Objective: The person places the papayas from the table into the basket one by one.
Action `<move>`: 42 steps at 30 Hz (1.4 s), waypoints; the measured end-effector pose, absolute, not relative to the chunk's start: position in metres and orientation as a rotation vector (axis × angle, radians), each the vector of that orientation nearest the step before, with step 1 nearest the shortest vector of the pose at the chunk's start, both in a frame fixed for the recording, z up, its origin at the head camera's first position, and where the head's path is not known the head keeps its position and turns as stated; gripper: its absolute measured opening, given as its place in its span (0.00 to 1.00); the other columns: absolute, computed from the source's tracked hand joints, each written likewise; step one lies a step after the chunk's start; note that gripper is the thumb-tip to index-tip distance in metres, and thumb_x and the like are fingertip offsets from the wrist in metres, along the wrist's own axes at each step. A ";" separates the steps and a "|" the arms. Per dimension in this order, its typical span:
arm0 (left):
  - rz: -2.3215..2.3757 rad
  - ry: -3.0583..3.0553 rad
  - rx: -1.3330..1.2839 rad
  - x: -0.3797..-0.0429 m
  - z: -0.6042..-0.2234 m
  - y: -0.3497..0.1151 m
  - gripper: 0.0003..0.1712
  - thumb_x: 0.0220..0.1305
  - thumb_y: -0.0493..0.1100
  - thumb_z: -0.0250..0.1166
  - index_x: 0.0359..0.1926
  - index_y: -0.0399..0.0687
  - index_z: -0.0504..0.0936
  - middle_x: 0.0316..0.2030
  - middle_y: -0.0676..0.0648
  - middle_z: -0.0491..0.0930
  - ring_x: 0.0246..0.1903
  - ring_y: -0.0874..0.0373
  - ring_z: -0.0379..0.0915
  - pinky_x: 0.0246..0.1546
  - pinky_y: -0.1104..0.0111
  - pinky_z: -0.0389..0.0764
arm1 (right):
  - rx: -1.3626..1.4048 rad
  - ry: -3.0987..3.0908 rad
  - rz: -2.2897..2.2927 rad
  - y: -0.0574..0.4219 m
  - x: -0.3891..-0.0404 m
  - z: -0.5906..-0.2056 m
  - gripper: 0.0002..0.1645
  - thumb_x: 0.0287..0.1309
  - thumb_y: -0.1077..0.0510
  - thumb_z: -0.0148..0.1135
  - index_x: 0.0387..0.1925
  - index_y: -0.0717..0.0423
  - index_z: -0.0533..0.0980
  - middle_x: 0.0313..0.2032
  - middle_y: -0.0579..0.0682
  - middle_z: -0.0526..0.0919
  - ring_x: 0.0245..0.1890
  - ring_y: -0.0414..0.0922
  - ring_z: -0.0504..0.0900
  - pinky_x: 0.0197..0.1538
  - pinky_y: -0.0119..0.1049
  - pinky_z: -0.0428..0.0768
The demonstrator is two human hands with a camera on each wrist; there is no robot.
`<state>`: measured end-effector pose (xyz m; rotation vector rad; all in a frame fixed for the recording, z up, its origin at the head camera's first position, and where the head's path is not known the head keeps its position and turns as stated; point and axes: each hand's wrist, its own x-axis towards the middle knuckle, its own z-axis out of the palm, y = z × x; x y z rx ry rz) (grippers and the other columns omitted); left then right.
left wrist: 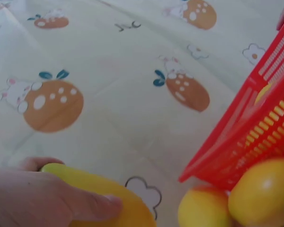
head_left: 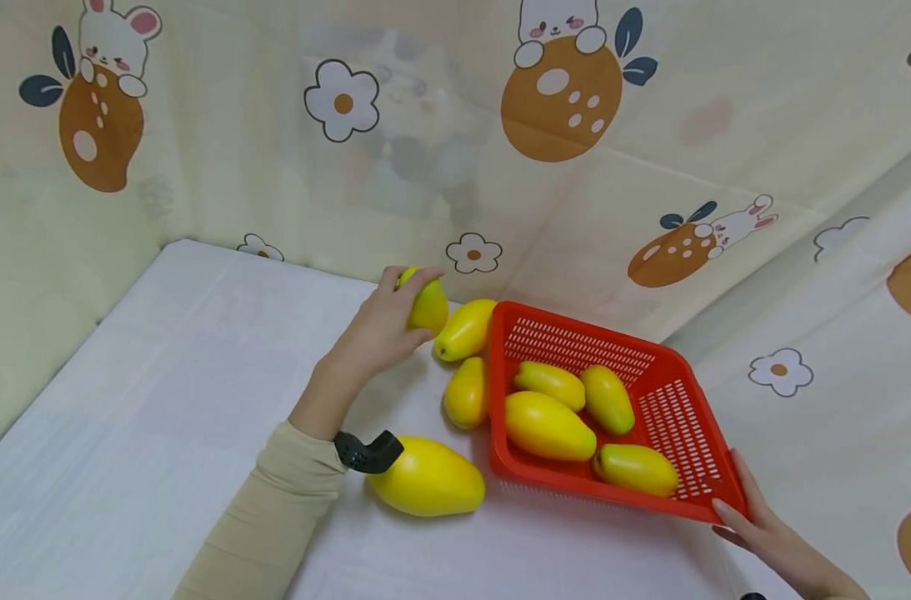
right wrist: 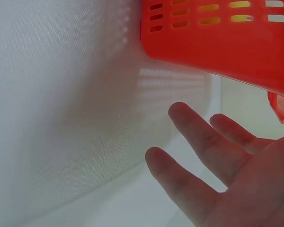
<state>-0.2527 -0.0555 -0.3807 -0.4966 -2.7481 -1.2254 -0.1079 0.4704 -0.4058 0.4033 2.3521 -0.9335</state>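
Near the back edge of the white surface (head_left: 162,375), my left hand (head_left: 376,329) has hold of a yellow fruit (head_left: 431,310), just left of two loose fruits (head_left: 466,331) that lie beside the red basket (head_left: 560,482). My thumb is on one side of it and my fingers are on the other. I can't tell if it touches the surface. My two hands are well apart. The right hand (head_left: 764,532) pinches the basket's near right corner, thumb over the rim; in the right wrist view, some of its fingers stick out straight below the basket.

I think the yellow fruit is stiff and not very heavy, so it won't squish easily. Its skin looks smooth, so it might slip. Its fat middle looks like the best place to hold, thumb across from fingers. If it is real, a hard drop could bruise it.

It is longer than it is wide. Seen from my head, its long way runs mostly away from me, with the near end leaning a bit right. In the left wrist view, its greenish end is up on the left by my fingers, and its yellow end points down to the right.
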 end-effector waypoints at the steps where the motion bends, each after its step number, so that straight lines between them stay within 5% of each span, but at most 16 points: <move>1: -1.226 -2.728 -0.505 -0.251 -0.379 -0.052 0.42 0.54 0.43 0.65 0.63 0.76 0.52 0.62 0.45 0.54 0.50 0.45 0.67 0.46 0.55 0.76 | 0.405 2.351 -0.933 0.470 -0.108 -0.405 0.51 0.62 0.40 0.42 0.54 0.20 0.09 0.66 0.61 0.21 0.60 0.63 0.55 0.52 0.51 0.74; 23: -1.317 -2.463 -0.509 -0.232 -0.369 -0.015 0.42 0.54 0.46 0.64 0.64 0.72 0.51 0.60 0.47 0.54 0.47 0.50 0.70 0.44 0.63 0.78 | 0.411 2.365 -0.912 0.468 -0.108 -0.404 0.52 0.63 0.40 0.42 0.54 0.24 0.08 0.66 0.63 0.20 0.61 0.66 0.53 0.52 0.52 0.74; 42: -1.251 -2.408 -0.883 -0.210 -0.374 0.022 0.35 0.58 0.50 0.60 0.63 0.71 0.54 0.59 0.48 0.57 0.49 0.57 0.67 0.44 0.67 0.78 | 0.396 2.390 -0.937 0.466 -0.106 -0.406 0.51 0.63 0.40 0.43 0.55 0.21 0.10 0.66 0.63 0.22 0.60 0.65 0.54 0.52 0.52 0.74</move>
